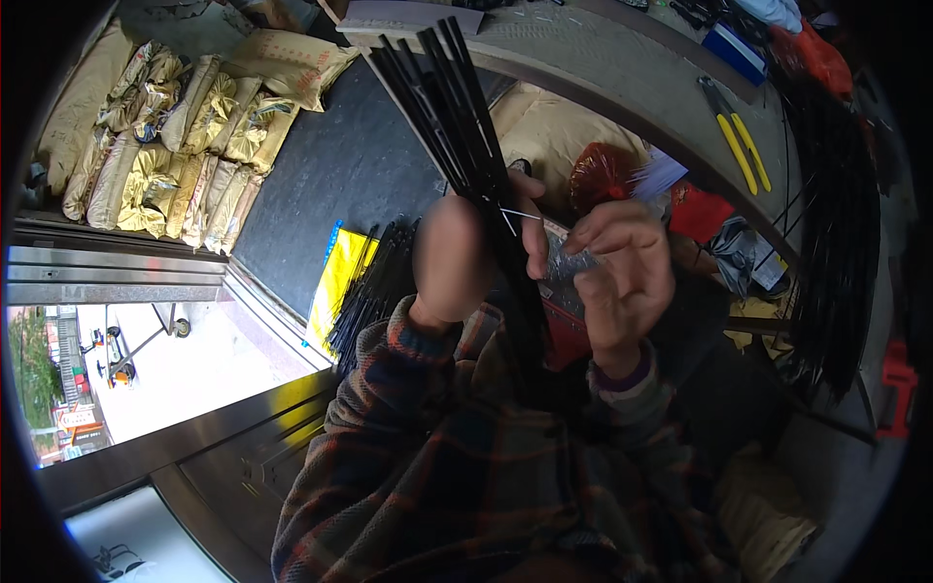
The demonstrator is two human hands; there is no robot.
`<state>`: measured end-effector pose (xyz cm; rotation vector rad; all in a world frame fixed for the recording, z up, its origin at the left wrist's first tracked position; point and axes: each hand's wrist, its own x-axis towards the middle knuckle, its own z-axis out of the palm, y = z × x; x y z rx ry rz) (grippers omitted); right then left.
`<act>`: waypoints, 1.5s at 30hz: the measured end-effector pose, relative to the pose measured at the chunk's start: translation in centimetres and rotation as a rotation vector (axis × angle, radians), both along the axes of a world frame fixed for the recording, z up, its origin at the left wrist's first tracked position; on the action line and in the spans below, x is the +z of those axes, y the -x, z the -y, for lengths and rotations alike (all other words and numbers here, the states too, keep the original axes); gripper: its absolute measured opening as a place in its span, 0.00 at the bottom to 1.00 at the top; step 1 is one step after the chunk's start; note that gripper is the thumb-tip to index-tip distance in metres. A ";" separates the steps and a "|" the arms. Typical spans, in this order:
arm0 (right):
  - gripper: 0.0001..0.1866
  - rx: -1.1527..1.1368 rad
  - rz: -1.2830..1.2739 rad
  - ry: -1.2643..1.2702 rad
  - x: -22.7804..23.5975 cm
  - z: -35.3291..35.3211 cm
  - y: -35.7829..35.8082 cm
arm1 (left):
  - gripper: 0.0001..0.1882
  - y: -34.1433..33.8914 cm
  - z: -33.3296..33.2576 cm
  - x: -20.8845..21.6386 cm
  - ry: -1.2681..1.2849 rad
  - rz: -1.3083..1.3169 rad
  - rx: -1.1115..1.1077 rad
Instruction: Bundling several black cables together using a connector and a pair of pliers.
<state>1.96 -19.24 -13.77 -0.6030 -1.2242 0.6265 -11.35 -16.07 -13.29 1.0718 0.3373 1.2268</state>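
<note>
A bundle of long, thin black rods [465,146] stands tilted in front of me, its upper ends fanned apart. My left hand [449,257] is closed around it, thumb side partly blurred, with fingertips showing on the bundle's right side. A thin white strip [520,213] crosses the rods by those fingertips; whether it goes all the way round is hidden. Just right of the bundle, my right hand [630,270] is raised with bent fingers, thumb and forefinger apart. I see nothing between them.
More black rods [374,287] lie beside a yellow sheet [340,277] at left. Tied tan sacks [160,146] fill the far left. On the right bench [641,63] lie yellow-handled pliers [736,141], and a dark mass of strands [836,223] hangs at its side. A red bundle [604,177] sits beneath.
</note>
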 end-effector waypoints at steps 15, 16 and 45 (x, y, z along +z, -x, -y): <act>0.07 0.059 0.378 0.075 8.5 -3.9 -0.5 | 0.37 -0.5 0.9 0.7 0.082 -0.110 -0.029; 0.06 -0.004 0.407 -0.006 8.5 -3.9 -0.5 | 0.37 -0.6 1.0 0.8 0.079 -0.102 -0.031; 0.23 -1.125 1.447 0.653 -1.2 -9.8 -21.0 | 0.38 0.0 0.8 1.2 -0.016 -0.094 -0.025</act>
